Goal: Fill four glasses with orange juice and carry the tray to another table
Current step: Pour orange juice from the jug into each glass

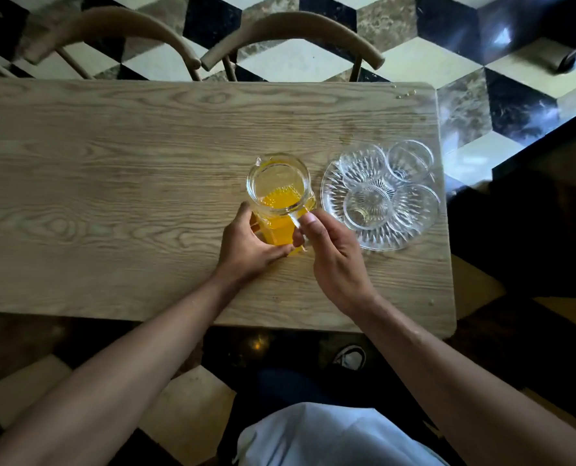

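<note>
We grip the juice pitcher [279,200], right hand [333,253] on its handle and left hand [246,243] steadying its side, ready to pour into the empty glasses [367,205] on the glass tray [411,230] by the bench [111,163]'s right edge.

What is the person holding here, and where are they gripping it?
The jug of orange juice: the right hand pinches its glass handle, and the left hand wraps round its lower body.

Both hands hold a jug [279,193] of orange juice beside a glass tray [411,227] of four glasses.

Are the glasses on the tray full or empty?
Empty. The glasses on the tray look clear, with no orange in them; the juice is in the jug.
</note>
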